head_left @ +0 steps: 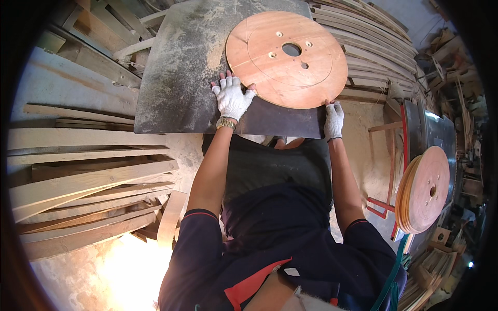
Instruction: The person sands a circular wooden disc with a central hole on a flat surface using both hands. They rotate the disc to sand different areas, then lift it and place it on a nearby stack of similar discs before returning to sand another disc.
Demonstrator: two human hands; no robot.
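Worktop, head view: dark sheet-topped worktop (176,78) from above, dusted with pale sawdust (215,57), especially left of centre.
Round wooden disc (321,57): right there, lying face up on the worktop's right half, reaching past the right edge, stopping short of the near edge; bored with a central hole (291,49), smaller holes (272,55) around it, thin curved lines across the face.
Left hand (234,99): gloved in white to bare fingertips, spread wide, unclenched; thumb up against the disc's near-left rim, palm above the worktop toward the near edge; grip released, grasping nothing.
Right hand (334,120): gloved too, out by the worktop's near right corner, fingers bent, fingertip at the disc's rim; cannot tell from here whether pinching or merely touching.
Tipping risk: watch that right edge! Likely trouble from the overhang, given too much weight pressed outside the worktop.
Slipping risk: possible skid across the sawdust, from uneven pushing on opposite sides.
Finger risk: perhaps splinters through bare fingertips from a rough rim; perhaps a pinched thumb under a dropping rim.
Surroundings: stacked discs (438,171) well beyond the right edge, wooden strips (104,181) piled off the left edge.
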